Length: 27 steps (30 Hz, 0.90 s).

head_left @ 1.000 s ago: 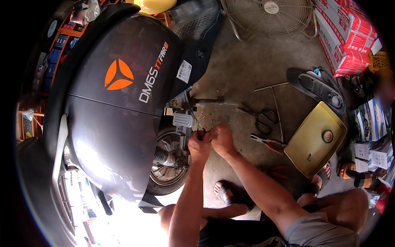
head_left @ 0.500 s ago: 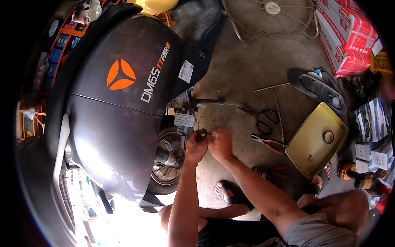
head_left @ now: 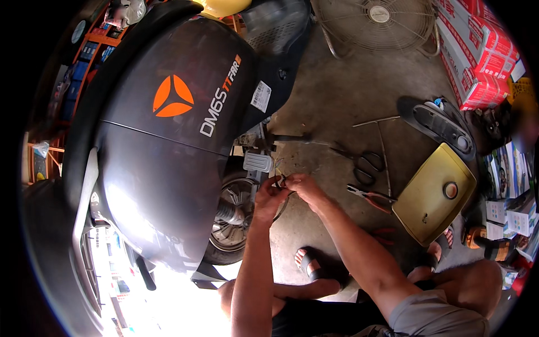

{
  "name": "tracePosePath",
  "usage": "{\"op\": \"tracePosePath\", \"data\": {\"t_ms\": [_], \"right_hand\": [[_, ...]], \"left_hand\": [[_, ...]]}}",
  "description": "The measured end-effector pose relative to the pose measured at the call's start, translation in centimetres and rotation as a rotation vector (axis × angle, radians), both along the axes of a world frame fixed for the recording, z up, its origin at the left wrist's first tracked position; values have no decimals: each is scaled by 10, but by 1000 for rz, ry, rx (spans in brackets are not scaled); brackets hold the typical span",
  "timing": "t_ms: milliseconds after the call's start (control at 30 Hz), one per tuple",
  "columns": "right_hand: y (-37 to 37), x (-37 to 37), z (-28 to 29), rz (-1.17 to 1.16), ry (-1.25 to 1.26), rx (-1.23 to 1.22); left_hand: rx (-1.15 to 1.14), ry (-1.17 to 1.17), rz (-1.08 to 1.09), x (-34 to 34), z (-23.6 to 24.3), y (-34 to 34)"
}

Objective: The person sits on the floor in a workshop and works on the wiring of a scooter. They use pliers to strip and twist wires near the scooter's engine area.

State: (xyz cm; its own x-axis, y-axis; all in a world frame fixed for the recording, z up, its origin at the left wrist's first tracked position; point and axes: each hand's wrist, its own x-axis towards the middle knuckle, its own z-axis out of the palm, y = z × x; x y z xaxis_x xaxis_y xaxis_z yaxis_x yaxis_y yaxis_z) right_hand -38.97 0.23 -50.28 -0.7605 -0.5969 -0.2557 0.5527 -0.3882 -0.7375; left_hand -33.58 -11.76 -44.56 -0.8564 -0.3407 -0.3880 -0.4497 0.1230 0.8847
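Observation:
My left hand (head_left: 268,199) and my right hand (head_left: 306,189) meet beside the rear wheel (head_left: 228,233) of a dark grey electric scooter (head_left: 163,146). Both are closed, fingertips pinched on thin wires (head_left: 278,167) that come up from next to a grey ribbed footrest (head_left: 258,163). Yellow and pale strands show just above the fingers; the part between the fingertips is mostly hidden. A dark cable hangs in a curve below the hands, close to the wheel.
On the concrete floor to the right lie black scissors (head_left: 368,168), red-handled pliers (head_left: 370,197), a T-handle wrench (head_left: 384,154) and a black oblong part (head_left: 435,124). A yellow tray (head_left: 407,222) holds a tape roll (head_left: 450,190). A floor fan (head_left: 376,36) and red-white boxes (head_left: 477,62) stand behind.
The whole view has shifted slightly, so the scooter and tools sit a little further right. My right hand has turned a little, its fingers stretching more toward the left hand's fingertips.

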Motion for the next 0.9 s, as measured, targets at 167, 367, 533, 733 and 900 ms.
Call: {"op": "tracePosePath", "data": {"t_ms": [167, 367, 533, 733, 900], "right_hand": [[-6, -10, 17, 163, 499, 659], [-12, 0, 7, -117, 550, 757], [-11, -1, 2, -107, 552, 694], [-8, -1, 12, -192, 449, 552], [-10, -7, 5, -249, 577, 571]], "left_hand": [[-37, 37, -11, 1, -9, -5], [1, 20, 2, -4, -11, 0], [-95, 13, -33, -2, -10, -3], [-97, -9, -27, -1, -7, 0], [-151, -15, -53, -2, -9, -2]]}}
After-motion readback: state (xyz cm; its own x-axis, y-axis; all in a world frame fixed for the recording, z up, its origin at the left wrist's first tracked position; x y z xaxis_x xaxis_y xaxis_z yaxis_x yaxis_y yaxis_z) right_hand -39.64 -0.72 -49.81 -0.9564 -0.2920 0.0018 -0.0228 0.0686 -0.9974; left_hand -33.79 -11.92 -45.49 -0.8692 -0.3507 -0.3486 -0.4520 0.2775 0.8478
